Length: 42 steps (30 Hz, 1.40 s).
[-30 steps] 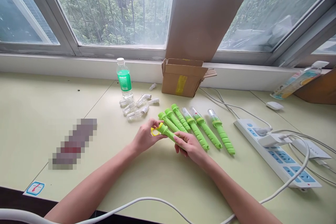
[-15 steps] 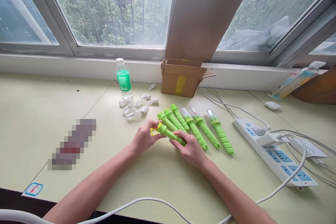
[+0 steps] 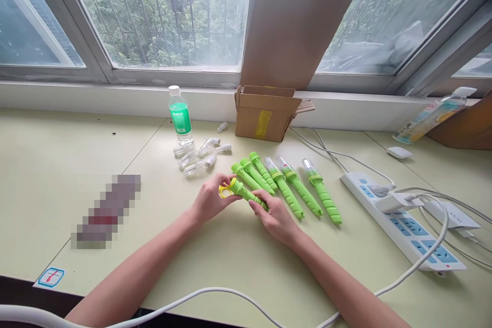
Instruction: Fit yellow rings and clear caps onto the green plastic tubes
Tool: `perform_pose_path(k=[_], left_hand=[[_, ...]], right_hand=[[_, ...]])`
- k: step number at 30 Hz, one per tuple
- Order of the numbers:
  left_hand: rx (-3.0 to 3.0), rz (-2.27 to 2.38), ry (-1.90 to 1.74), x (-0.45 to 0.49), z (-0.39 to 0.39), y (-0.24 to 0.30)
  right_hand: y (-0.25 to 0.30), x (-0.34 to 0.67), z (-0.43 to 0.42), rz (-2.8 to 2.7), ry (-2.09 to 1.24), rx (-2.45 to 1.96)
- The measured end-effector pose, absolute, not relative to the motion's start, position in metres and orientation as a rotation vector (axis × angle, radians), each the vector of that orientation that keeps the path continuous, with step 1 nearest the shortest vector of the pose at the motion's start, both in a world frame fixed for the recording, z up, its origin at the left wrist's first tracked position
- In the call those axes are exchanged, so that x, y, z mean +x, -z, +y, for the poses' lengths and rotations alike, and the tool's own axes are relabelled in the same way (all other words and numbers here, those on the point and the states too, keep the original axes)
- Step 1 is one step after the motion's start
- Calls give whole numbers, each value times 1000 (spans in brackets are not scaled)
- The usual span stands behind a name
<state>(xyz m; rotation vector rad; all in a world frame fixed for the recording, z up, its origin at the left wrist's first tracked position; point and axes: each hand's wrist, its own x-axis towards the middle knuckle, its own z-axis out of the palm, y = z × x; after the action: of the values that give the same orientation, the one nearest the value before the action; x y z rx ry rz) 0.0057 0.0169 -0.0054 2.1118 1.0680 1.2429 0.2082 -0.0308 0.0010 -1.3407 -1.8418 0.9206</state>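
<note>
My right hand point(image 3: 279, 218) is closed around the lower part of a green plastic stick point(image 3: 244, 193) with a grooved shaft. The stick slants, its top end toward my left hand point(image 3: 207, 199). Thumb and fingers of that hand pinch a yellow ring point(image 3: 232, 182) at the stick's top; a yellow loop hangs beside it. My fingers partly hide the ring and the stick's lower end. Just beyond lie three similar green sticks point(image 3: 249, 178) with bare threaded tops. Right of them, three more green sticks point(image 3: 325, 197) carry clear caps. Several loose clear caps point(image 3: 200, 166) lie behind my left hand.
A green-labelled bottle point(image 3: 180, 118) and a cardboard box point(image 3: 265, 118) stand near the window sill. At right lies a white power strip point(image 3: 384, 218) with plugs and cables. A white cable point(image 3: 215, 291) crosses the front edge. A blurred-out object point(image 3: 107, 212) lies at left.
Both hands stay almost in place with the stick and ring. My right hand has shifted very slightly left along with the stick. The other things lie as before.
</note>
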Motion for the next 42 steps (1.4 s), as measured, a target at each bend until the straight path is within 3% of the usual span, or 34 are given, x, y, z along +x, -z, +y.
perform_pose_path(k=[15, 42], left_hand=[[2142, 1083, -1250, 5, 15, 6], [2267, 1065, -1319, 7, 15, 10]], right_hand=[[-4, 208, -31, -1686, -1186, -1332], [-6, 212, -26, -1594, -1328, -1312]])
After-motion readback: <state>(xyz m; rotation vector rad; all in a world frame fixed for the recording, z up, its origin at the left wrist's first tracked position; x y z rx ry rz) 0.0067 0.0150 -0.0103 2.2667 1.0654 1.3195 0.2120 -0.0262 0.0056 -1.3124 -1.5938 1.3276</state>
